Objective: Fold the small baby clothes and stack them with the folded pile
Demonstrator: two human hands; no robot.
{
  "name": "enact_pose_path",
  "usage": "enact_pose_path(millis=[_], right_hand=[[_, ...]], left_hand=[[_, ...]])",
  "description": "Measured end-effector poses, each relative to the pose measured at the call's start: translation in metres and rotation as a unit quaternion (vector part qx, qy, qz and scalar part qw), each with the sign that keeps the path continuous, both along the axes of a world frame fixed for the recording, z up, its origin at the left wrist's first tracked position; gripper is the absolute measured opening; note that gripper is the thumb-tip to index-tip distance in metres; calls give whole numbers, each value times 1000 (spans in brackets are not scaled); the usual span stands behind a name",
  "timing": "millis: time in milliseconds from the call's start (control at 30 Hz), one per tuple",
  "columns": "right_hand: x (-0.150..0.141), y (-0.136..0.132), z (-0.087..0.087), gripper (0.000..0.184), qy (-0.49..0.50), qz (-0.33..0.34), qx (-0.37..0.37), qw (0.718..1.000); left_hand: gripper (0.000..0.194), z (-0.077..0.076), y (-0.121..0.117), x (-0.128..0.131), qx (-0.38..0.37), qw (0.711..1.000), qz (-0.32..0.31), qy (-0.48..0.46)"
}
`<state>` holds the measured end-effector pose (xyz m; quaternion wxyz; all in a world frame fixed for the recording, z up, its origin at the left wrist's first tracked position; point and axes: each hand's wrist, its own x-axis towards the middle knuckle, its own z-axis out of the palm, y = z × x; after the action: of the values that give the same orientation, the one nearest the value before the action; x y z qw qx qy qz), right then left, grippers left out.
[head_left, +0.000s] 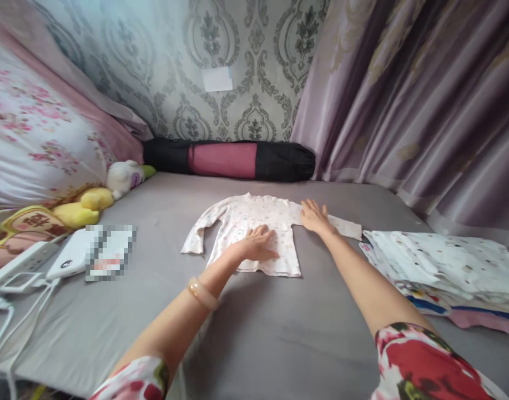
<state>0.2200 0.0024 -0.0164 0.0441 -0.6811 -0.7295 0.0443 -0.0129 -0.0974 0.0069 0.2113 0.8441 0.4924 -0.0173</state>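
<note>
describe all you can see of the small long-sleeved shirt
The small long-sleeved shirt is pale pinkish white with tiny scattered prints and looks knitted. It lies spread on the gray sheet, neckline far, hem near. One sleeve bends toward the hem, the other extends sideways. The left hand lies on its body, the right hand on the sideways sleeve.

The front of the pale shirt [254, 214] is partly covered by the left hand [259, 243], one sleeve [348, 227] by the right hand [316, 216]. The folded clothes [441, 261] are cut off at the picture's right edge; a flat item [110, 253] is obscured by pixelation.
</note>
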Motion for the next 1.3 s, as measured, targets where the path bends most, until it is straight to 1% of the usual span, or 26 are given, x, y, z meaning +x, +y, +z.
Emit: enact_pose_path(millis=[67, 100, 167, 267, 333, 400, 467, 533, 567, 667, 733, 767, 833, 900, 967, 1033, 1100, 1200, 1300], right_hand=[[-34, 2, -3, 57, 27, 51, -3, 998], [-50, 2, -5, 59, 34, 64, -3, 997], [-72, 4, -10, 63, 38, 67, -3, 997], [-85, 5, -14, 65, 35, 45, -9, 998], [-85, 6, -15, 65, 33, 39, -16, 999], [-84, 6, -15, 65, 27, 37, -21, 999], [-84, 7, -15, 66, 19, 33, -27, 999], [-85, 8, -13, 67, 11, 27, -33, 999], [-86, 9, -12, 66, 8, 25, -36, 999], [-90, 12, -8, 63, -9, 14, -37, 999], [-98, 12, -5, 55, -26, 32, -1, 999], [-104, 12, -3, 51, -31, 55, 25, 998], [-121, 11, -1, 45, -23, 122, 67, 990], [-144, 12, -2, 45, 1, 181, 70, 981], [-166, 16, -5, 48, 17, 205, 51, 977], [-183, 23, -9, 54, 23, 190, 29, 981], [-194, 32, -14, 58, 27, 155, 6, 988], [-198, 43, -20, 62, 33, 123, -10, 992], [-197, 47, -21, 62, 36, 124, -12, 992]], left_hand=[[73, 4, -18, -9, -4, 1000, -23, -9], [71, 5, -26, -14, -5, 999, -29, -17], [69, 8, -38, -24, -5, 999, -28, -43], [63, 10, -47, -44, 24, 994, 10, -104], [57, 11, -49, -61, 56, 985, 64, -151], [50, 13, -48, -82, 79, 968, 142, -190], [44, 14, -46, -105, 94, 950, 219, -202], [37, 14, -45, -130, 125, 934, 285, -178], [37, 14, -45, -142, 137, 922, 322, -164], [38, 9, -47, -175, 117, 895, 415, -110], [38, 5, -48, -190, 92, 887, 446, -74], [38, 3, -48, -195, 79, 886, 452, -60], [38, 1, -47, -198, 60, 888, 454, -41], [36, 0, -45, -196, 54, 891, 449, -34], [34, 1, -44, -191, 52, 894, 443, -38], [32, 2, -43, -186, 47, 894, 442, -49], [29, 1, -43, -184, 47, 892, 446, -59], [26, 0, -43, -183, 47, 890, 448, -70], [26, 1, -41, -183, 29, 883, 461, -84]])
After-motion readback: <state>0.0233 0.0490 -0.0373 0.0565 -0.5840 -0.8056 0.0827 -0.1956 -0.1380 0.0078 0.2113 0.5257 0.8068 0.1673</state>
